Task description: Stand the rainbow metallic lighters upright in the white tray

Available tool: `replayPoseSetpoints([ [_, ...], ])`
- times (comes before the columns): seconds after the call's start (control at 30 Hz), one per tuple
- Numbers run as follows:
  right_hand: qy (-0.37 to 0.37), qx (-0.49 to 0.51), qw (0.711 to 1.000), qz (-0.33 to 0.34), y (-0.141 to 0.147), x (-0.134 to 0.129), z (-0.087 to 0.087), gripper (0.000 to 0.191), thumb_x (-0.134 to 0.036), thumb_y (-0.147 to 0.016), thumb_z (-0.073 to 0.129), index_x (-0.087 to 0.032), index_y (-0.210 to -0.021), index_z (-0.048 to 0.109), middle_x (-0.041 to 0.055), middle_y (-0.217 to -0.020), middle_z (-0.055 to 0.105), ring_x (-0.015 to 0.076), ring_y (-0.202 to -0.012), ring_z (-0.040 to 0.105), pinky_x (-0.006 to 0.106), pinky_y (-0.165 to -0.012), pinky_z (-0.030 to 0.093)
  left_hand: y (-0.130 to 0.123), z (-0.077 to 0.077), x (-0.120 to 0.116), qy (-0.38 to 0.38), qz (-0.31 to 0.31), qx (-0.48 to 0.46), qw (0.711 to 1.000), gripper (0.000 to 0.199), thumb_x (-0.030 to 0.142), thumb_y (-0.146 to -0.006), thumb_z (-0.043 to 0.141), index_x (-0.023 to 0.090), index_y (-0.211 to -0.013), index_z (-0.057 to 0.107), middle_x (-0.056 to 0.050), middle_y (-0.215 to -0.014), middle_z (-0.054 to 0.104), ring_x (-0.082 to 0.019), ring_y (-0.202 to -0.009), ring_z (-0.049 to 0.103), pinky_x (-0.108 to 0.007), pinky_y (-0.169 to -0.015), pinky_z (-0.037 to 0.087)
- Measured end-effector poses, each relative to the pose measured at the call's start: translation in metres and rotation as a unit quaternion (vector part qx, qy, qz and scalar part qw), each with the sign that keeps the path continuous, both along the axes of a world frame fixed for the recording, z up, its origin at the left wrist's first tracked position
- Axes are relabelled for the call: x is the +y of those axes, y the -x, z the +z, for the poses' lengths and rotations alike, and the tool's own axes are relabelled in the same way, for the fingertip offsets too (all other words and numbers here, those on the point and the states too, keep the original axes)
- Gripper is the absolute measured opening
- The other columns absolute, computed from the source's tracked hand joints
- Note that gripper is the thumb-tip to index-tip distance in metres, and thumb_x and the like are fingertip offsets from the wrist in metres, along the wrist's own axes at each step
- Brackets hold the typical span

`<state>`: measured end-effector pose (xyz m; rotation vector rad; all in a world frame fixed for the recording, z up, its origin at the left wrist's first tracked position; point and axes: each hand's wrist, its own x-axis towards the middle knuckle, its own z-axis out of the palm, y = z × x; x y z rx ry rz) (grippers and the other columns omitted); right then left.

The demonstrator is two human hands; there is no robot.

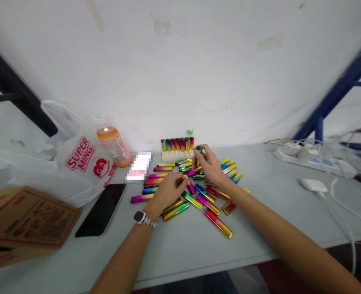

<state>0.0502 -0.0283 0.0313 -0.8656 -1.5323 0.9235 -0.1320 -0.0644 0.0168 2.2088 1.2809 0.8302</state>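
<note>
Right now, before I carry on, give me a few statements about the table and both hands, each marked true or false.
1. The right hand holds a lighter by the white tray. True.
2. The tray stands full of lighters. False: only one row stands in it.
3. The left hand rests among loose lighters lying on the table. True.
4. The phone sits right of the lighters. False: it lies to their left, screen dark.
5. The orange bottle lies flat. False: it stands beside the white bag.
</note>
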Motion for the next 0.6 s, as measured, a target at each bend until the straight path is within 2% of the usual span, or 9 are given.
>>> replayPoseSetpoints([
  [0.1, 0.026, 0.040, 0.998, -0.046, 0.006, -0.009, -0.009, 0.034, -0.059, -0.093, 0.051, -0.025, -0.098, 0.050, -0.0080, -0.059, 0.041, 0.0121, -0.048, 0.039, 0.025, -0.048, 0.033, -0.001, 0.001, 0.000, 0.006, 0.003, 0.003, 1.000, 0.035, 0.038, -0.096, 0.048, 0.018, -0.073, 0.065, -0.002, -0.071, 0.063, -0.016, -0.067, 0.057, -0.028, -0.064, 0.039],
  [0.2, 0.018, -0.009, 0.996, -0.092, 0.006, -0.017, -0.017, 0.042, -0.060, -0.092, 0.051, -0.022, -0.074, 0.050, -0.0055, -0.058, 0.039, 0.0118, -0.053, 0.037, 0.026, -0.051, 0.031, -0.003, 0.003, -0.001, 0.005, 0.010, 0.006, 1.000, 0.035, 0.040, -0.096, 0.048, 0.018, -0.073, 0.064, -0.002, -0.070, 0.063, -0.017, -0.066, 0.056, -0.028, -0.064, 0.039],
  [0.27, 0.012, -0.042, 0.992, -0.117, 0.004, -0.021, -0.020, 0.045, -0.058, -0.092, 0.051, -0.021, -0.065, 0.047, -0.0046, -0.057, 0.040, 0.0118, -0.055, 0.036, 0.027, -0.053, 0.030, -0.003, 0.002, -0.001, 0.005, 0.013, 0.005, 1.000, 0.035, 0.041, -0.096, 0.048, 0.018, -0.073, 0.064, -0.002, -0.070, 0.063, -0.017, -0.066, 0.056, -0.028, -0.063, 0.040],
  [0.47, 0.007, -0.068, 0.985, -0.158, 0.003, -0.021, -0.025, 0.033, -0.039, -0.089, 0.049, -0.022, -0.061, 0.044, -0.0043, -0.054, 0.041, 0.0134, -0.056, 0.038, 0.028, -0.056, 0.030, -0.002, -0.001, 0.001, 0.007, 0.011, -0.004, 1.000, 0.034, 0.039, -0.096, 0.050, 0.018, -0.073, 0.063, -0.001, -0.070, 0.063, -0.015, -0.065, 0.056, -0.026, -0.064, 0.041],
  [0.6, 0.012, -0.072, 0.984, -0.165, 0.004, -0.021, -0.026, 0.028, -0.035, -0.087, 0.048, -0.022, -0.062, 0.044, -0.0046, -0.054, 0.042, 0.0132, -0.056, 0.039, 0.028, -0.056, 0.030, -0.002, 0.000, 0.000, 0.011, 0.011, -0.008, 1.000, 0.034, 0.040, -0.096, 0.050, 0.018, -0.074, 0.063, -0.001, -0.070, 0.063, -0.015, -0.066, 0.056, -0.026, -0.064, 0.041],
])
